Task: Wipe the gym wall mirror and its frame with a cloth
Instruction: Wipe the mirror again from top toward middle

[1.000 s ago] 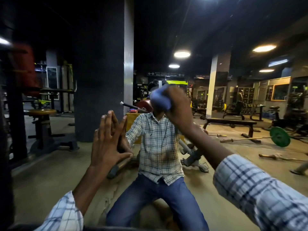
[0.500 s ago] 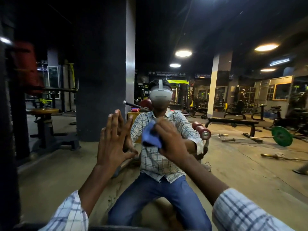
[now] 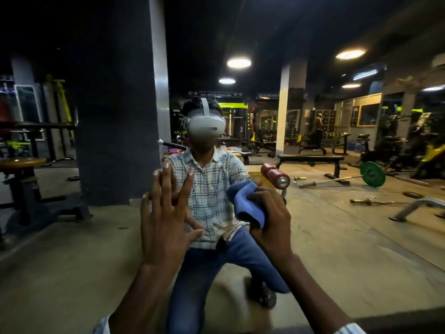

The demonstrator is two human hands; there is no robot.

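Observation:
The wall mirror point(image 3: 337, 237) fills nearly the whole view and reflects the gym and my own crouching figure in a checked shirt. My left hand point(image 3: 166, 220) lies flat against the glass with straight, spread fingers, meeting its reflection. My right hand point(image 3: 269, 220) grips a bunched blue cloth point(image 3: 245, 203) and presses it on the glass to the right of the left hand, at chest height of the reflection. A dark strip of the mirror's frame point(image 3: 397, 321) shows along the bottom right edge.
In the reflection are a dark pillar point(image 3: 115, 116), a flat bench point(image 3: 310, 160), a barbell with a green plate point(image 3: 373, 174), a red roller pad point(image 3: 275, 175), weight machines left and right, and a person standing far back point(image 3: 317, 126).
My right hand has carried the cloth down the glass from head height to chest height and slightly right. My left hand has stayed flat on the mirror.

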